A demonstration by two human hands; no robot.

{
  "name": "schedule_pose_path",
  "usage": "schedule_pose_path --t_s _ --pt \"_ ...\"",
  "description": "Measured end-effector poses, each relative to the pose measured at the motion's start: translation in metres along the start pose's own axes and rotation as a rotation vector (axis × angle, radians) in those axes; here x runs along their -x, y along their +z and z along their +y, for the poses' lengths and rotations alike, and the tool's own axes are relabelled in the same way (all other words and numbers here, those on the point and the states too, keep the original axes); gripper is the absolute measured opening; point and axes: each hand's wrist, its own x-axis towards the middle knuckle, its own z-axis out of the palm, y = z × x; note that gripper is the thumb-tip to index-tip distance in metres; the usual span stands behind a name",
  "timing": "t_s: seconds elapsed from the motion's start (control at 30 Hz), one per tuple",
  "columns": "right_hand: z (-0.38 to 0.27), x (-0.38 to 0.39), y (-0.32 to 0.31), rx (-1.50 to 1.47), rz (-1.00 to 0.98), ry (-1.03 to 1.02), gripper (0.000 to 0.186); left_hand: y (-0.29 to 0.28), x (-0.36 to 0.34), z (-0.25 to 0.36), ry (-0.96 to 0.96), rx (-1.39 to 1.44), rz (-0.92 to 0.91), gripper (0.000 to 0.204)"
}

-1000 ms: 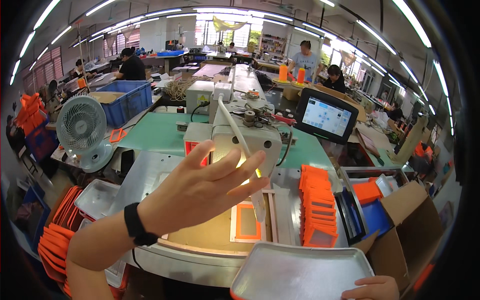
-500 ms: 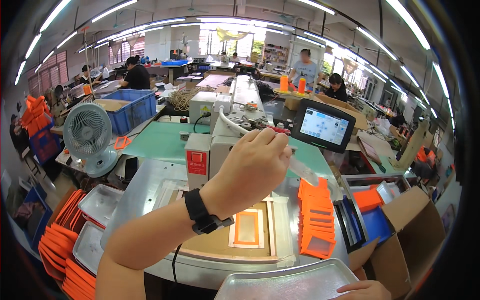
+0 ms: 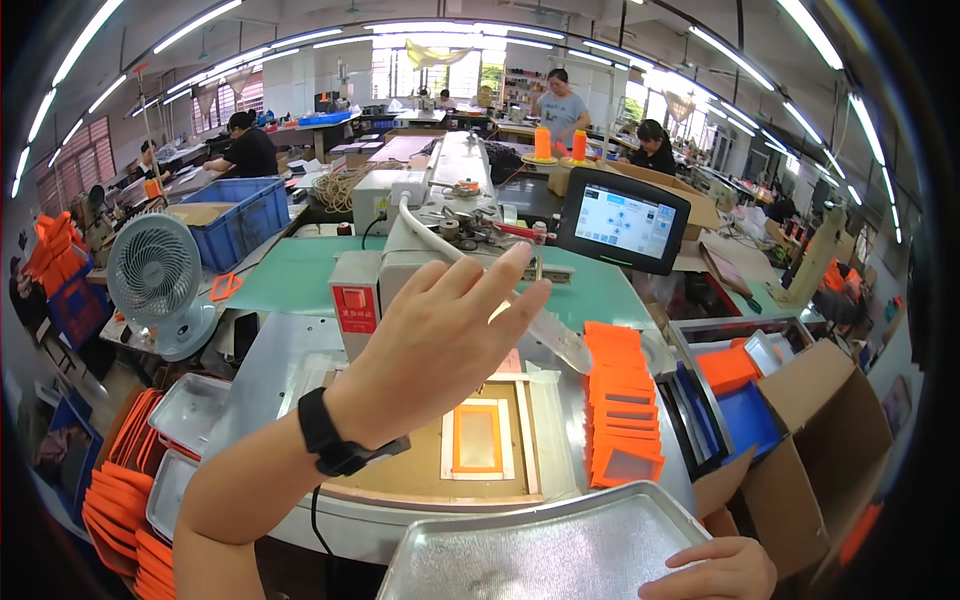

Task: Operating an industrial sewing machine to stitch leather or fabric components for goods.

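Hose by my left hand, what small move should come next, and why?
Perhaps draw the left hand back toward the tray: its fingers look spread, the hose points toward the orange frames, and only the right hand holds the tray's edge.

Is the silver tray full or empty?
Empty, where visible: the tray shows bare shiny metal, with only the right hand gripping its rim. Its near side is cut off.

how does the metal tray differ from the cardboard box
The metal tray is silvery, while the cardboard box is brown. The tray is shallow; the box is deeper, with flaps. The right hand grips the tray's edge; the box stands farther right. Both are open.
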Motion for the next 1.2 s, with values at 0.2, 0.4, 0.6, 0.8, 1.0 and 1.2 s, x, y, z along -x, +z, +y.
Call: schedule_pose_path --t_s 0.2,0.4,0.6,0.8,1.0,1.2 --pt "0.018 -0.004 0.013 0.04 0.109 0.038 0.012 -0.071 0.059 0.012 -0.114 0.907 -0.601 0.054" --pt "0.038 -0.025 0.037 0.008 0.057 0.057 0.013 -0.113 0.109 0.013 -0.1 0.993 -0.809 0.081" --pt "0.1 -0.06 0.089 -0.098 0.05 0.063 0.016 -0.107 0.144 0.004 -0.357 0.687 -0.704 0.046" --pt "0.131 -0.092 0.103 -0.161 0.072 0.097 0.016 -0.087 0.152 -0.008 -0.577 0.589 -0.48 0.03" --pt "0.145 -0.108 0.108 -0.149 0.076 0.226 0.013 -0.064 0.151 -0.029 -0.59 0.597 -0.45 0.02" --pt "0.164 -0.109 0.108 -0.263 0.15 0.383 0.018 -0.046 0.149 -0.046 -0.626 0.661 -0.341 0.023"
